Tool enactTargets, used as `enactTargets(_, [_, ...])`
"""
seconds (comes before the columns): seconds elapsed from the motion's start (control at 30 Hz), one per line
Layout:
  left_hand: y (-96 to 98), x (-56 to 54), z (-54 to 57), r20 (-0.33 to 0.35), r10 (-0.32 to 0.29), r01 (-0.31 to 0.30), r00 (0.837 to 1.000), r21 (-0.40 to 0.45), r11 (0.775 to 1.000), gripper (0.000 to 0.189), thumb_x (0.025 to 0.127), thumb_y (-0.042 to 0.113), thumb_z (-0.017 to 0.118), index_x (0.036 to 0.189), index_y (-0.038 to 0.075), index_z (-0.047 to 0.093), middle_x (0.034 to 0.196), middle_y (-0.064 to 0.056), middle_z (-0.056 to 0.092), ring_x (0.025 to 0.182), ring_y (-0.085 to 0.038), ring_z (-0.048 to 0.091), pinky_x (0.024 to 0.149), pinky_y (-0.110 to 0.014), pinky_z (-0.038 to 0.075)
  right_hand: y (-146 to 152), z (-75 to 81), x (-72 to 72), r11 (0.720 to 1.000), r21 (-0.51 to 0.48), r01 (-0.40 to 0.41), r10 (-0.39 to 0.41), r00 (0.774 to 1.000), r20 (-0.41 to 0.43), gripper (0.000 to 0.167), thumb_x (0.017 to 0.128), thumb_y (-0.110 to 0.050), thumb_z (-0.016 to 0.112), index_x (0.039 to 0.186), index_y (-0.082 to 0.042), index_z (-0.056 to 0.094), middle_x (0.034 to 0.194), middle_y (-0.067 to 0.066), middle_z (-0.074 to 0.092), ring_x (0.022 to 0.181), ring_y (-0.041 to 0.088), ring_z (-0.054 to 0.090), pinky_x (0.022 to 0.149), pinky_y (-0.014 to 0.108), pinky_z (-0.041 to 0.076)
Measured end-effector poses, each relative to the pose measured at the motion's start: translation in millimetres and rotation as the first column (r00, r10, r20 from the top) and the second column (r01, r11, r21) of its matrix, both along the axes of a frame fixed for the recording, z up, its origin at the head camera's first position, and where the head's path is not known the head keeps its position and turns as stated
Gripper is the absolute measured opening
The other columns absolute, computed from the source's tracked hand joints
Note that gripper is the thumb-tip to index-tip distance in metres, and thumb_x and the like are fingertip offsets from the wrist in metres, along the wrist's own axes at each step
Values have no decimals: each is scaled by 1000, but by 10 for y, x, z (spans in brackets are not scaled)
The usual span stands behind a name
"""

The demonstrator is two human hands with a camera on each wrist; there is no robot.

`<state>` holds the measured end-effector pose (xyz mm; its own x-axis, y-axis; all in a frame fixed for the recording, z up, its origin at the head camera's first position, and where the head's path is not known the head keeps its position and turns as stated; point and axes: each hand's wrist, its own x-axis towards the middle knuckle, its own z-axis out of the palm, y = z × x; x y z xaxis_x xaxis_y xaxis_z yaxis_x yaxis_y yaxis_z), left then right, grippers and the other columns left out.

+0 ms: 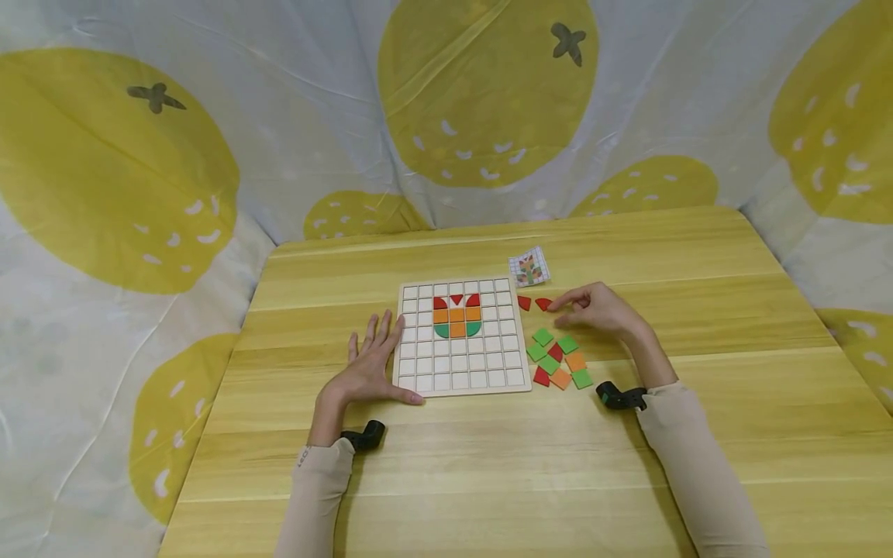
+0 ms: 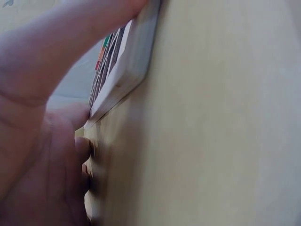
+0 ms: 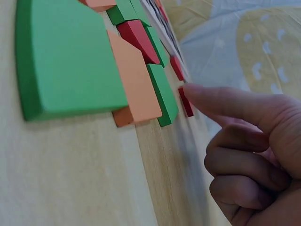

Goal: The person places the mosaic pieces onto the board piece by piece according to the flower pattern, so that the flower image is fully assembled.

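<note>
A square wooden grid board (image 1: 425, 362) lies on the table with red, orange and green tiles (image 1: 456, 315) set in its upper middle as a flower shape. My left hand (image 1: 370, 368) is spread at the board's left side, fingertips at that edge and thumb along the front left corner. In the left wrist view the thumb crosses over the board's corner (image 2: 122, 77). Right of the board, my right hand (image 1: 593, 310) reaches its extended index finger to a red rounded tile (image 1: 543, 304). Its other fingers are curled in the right wrist view, holding nothing visible.
Another red tile (image 1: 524, 303) lies beside the board's right edge. Nearer the front is a loose group of green tiles (image 1: 548, 363), orange tiles (image 1: 575, 361) and red tiles (image 1: 542, 377). A printed pattern card (image 1: 529, 267) lies behind the board's right corner. Patterned cloth hangs behind the table.
</note>
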<state>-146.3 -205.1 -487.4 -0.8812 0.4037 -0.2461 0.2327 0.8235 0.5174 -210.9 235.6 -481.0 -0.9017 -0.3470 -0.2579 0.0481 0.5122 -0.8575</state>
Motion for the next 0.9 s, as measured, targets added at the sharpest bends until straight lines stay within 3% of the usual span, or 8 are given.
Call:
enactTargets(0.13, [20, -2, -6, -6, 11, -11, 1000, -2, 1000, 146, 66, 59, 93, 168, 16, -2, 174, -12, -17, 160, -39, -22, 120, -72, -17, 8, -7, 9, 998, -24, -62, 63, 997, 49, 35, 85, -14, 85, 118, -3, 77, 63, -4, 41, 57, 9, 32, 58, 25, 29])
enactTargets(0.33, [68, 3, 18, -3, 31, -31, 1000, -4, 1000, 145, 66, 60, 93, 168, 18, -1, 174, -12, -17, 160, -39, -22, 119, -73, -18, -38, -68, -10, 988, -37, -152, 154, 987, 43, 34, 85, -13, 85, 116, -2, 78, 60, -4, 42, 54, 7, 33, 56, 23, 27])
enactTargets(0.47, [78, -2, 27, 0, 32, -32, 999, -8, 999, 145, 65, 59, 93, 168, 18, -1, 174, -13, -17, 160, -39, -22, 119, -73, -17, -58, -90, -15, 989, -44, -141, 142, 989, 39, 31, 86, -12, 85, 114, 0, 78, 58, -5, 43, 53, 7, 33, 54, 22, 26])
enactTargets(0.7, [77, -2, 53, 13, 27, -27, 1000, -12, 1000, 145, 66, 60, 93, 168, 18, -1, 174, -12, -18, 160, -39, -22, 120, -72, -18, 19, -60, 6, 998, -46, -52, 53, 999, 11, 32, 85, -12, 85, 114, -1, 77, 61, -2, 40, 54, 9, 29, 55, 24, 26])
enactTargets(0.9, [52, 4, 66, 15, 24, -24, 1000, -21, 999, 145, 65, 58, 94, 168, 18, 0, 175, -11, -17, 160, -38, -21, 121, -71, -17, 58, -74, 4, 996, -48, -71, 72, 997, 8, 33, 86, -11, 84, 115, 0, 76, 62, -1, 43, 55, 8, 31, 56, 23, 28])
